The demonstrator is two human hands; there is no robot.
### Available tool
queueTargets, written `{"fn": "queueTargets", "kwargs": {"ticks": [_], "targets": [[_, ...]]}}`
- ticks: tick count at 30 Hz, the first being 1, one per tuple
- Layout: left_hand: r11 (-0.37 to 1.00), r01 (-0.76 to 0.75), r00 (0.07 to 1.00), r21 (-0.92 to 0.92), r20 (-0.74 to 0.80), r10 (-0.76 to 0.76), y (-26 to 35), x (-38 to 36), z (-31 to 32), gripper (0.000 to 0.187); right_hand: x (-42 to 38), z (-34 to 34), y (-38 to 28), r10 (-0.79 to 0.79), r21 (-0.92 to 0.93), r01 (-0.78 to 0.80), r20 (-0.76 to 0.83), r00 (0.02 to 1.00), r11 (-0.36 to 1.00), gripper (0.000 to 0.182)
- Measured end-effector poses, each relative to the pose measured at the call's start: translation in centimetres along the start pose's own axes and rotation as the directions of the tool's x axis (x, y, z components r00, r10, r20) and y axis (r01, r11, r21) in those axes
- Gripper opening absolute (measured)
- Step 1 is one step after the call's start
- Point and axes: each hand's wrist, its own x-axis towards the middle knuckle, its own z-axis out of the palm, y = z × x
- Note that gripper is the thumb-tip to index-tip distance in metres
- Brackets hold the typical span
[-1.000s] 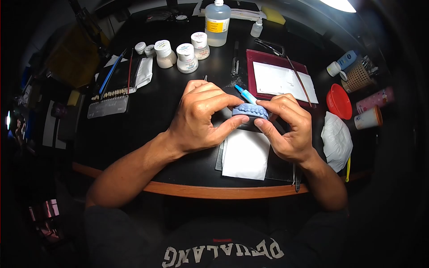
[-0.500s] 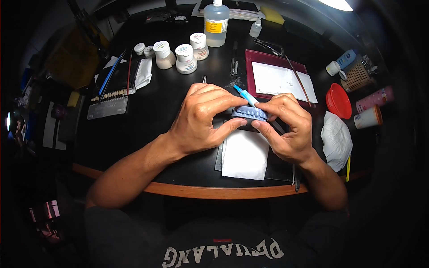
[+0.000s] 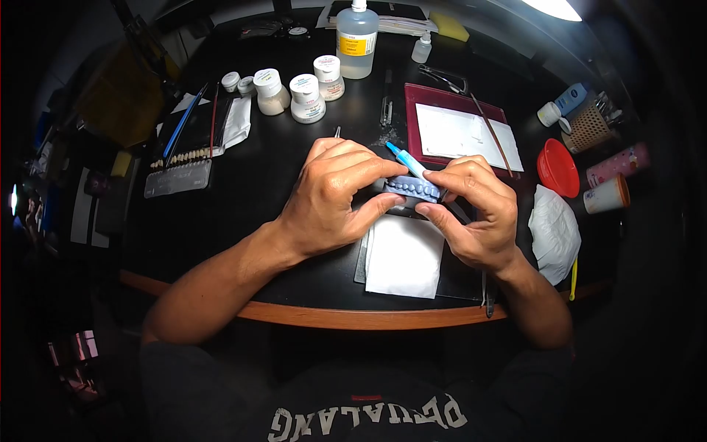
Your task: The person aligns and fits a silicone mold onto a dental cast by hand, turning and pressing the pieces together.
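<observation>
A blue-grey dental model point(image 3: 412, 189) with a row of teeth faces me, held between both hands above the desk. My left hand point(image 3: 335, 193) grips its left end, index finger on top and thumb at the lower front edge. My right hand point(image 3: 475, 210) pinches the right end the same way, finger above and thumb below. Just behind the model, a light-blue tube with a darker blue tip point(image 3: 405, 158) slants up to the left. Below the hands lies a folded white tissue point(image 3: 403, 258) on a dark flat plate.
Several white-lidded jars point(image 3: 307, 99) and a large clear bottle point(image 3: 357, 43) stand at the back. A maroon tray point(image 3: 412, 121) with white paper is behind my right hand. To the right are a red bowl point(image 3: 557, 168) and crumpled tissue point(image 3: 554, 232); a tooth shade set point(image 3: 177, 179) lies left.
The model has tipped very slightly in my hands, and my right thumb and fingers have shifted a little to the right. The rest looks the same.
</observation>
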Motion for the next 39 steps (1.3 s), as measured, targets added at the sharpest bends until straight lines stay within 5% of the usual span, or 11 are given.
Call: {"fn": "queueTargets", "kwargs": {"ticks": [39], "targets": [[0.980,-0.008,1.000,-0.198,0.010,0.010,-0.21,-0.04,0.14,0.037,-0.21,0.18,-0.05,0.146,-0.028,-0.146,0.009,0.989,0.989,0.027]]}}
